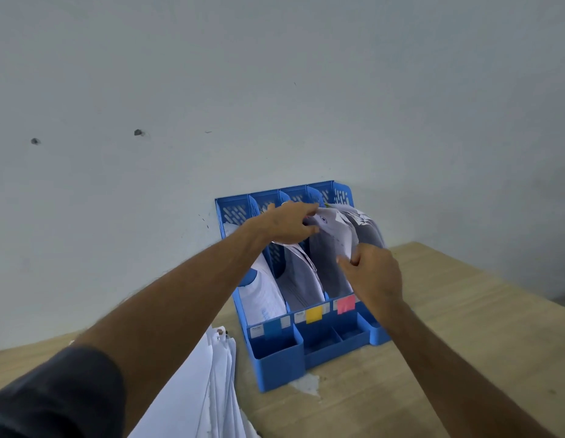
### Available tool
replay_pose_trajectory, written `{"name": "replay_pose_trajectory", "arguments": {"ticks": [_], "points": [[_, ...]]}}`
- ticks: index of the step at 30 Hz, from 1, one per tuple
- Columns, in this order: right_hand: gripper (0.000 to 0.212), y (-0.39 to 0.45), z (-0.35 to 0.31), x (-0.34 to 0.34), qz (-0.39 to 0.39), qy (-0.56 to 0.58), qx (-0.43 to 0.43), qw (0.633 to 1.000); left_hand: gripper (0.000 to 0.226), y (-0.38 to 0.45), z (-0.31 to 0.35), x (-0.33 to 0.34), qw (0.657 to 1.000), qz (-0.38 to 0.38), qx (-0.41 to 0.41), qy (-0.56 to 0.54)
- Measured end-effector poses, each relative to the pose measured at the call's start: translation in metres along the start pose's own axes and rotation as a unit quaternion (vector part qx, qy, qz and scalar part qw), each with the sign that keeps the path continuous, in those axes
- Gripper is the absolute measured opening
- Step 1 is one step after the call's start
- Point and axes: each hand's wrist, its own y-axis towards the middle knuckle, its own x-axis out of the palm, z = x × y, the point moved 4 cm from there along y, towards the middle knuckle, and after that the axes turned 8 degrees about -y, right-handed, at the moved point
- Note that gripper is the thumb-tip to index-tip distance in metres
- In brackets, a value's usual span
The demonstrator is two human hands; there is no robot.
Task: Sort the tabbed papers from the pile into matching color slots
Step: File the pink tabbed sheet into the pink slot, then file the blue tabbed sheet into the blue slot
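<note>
Now both hands point(287, 224) point(371, 273) hold a paper point(333, 232) lengthwise along the pink-tabbed slot point(335, 273).

Your light wooden table point(433, 358) stands against the wall. The blue file rack point(276, 361) sits at its back edge, touching the wall. A pile of white papers point(208, 390) lies toward the left edge; a pale patch point(308, 383), possibly a stain, marks the wood just before the rack.

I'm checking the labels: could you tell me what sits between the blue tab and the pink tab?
In the head view, the yellow tab sits between the blue tab and pink tab.
</note>
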Motion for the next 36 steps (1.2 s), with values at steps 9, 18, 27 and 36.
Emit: {"name": "replay_pose_trajectory", "arguments": {"ticks": [9, 18, 27, 36], "points": [[0.048, -0.048, -0.097, -0.015, 0.044, 0.203, -0.155, 0.966, 0.025, -0.078, -0.030, -0.030, 0.970, 0.206, 0.062, -0.112], [0.042, -0.117, -0.192, 0.046, -0.111, 0.282, -0.199, 0.932, 0.005, -0.236, -0.135, -0.042, 0.936, 0.294, -0.095, -0.168], [0.054, -0.170, -0.214, 0.132, -0.305, 0.059, -0.242, 0.919, 0.040, -0.362, -0.237, 0.028, 0.903, 0.187, -0.309, -0.234], [0.062, -0.176, -0.200, 0.144, -0.299, 0.027, -0.198, 0.933, 0.084, -0.376, -0.245, 0.072, 0.891, 0.173, -0.358, -0.218]]}}
